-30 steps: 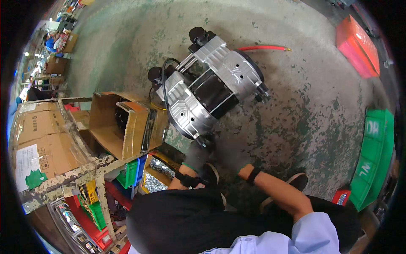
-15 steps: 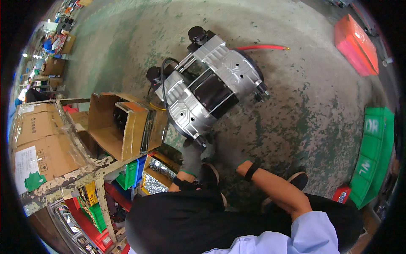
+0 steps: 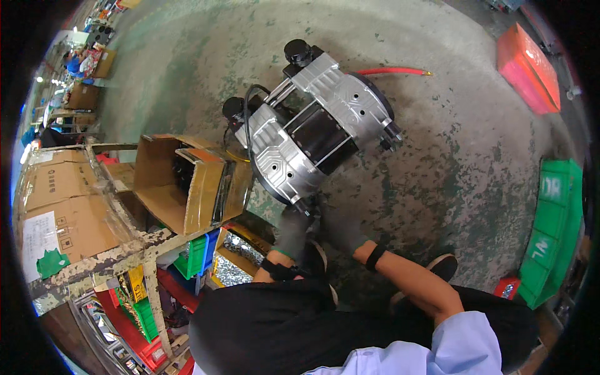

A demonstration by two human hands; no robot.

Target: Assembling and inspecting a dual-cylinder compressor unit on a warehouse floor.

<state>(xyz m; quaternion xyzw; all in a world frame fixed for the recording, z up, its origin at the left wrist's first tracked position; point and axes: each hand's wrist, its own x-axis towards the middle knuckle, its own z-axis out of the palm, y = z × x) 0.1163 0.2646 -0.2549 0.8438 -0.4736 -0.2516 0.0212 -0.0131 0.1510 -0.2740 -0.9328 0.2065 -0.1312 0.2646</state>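
In front of me is a silver twin-cylinder air compressor pump point(image 3: 289, 164), standing at a slant on the floor. It has a black middle section, black round caps at its far end and small threaded fittings at its near end. My left hand point(image 3: 292, 230), in a dark grey glove, is at the fitting point(image 3: 302, 206) on the nearer left head; its fingers are hidden under the pump's edge. My right hand point(image 3: 340, 230), gloved the same way, is just to the right, close to the left one. Motion smears it, so its fingers and anything in them cannot be made out.
A red hose point(image 3: 394, 71) runs out behind the pump. On my left, a worn rack point(image 3: 147, 247) carries an open cardboard box point(image 3: 159, 181), with bins of small metal parts point(image 3: 231, 269) below. To the right are a green bin point(image 3: 550, 231) and an orange-red crate point(image 3: 528, 69).
The view has shifted slightly, so the pump and both hands sit a little further right. Both hands stay by the near fitting, the right one still blurred.
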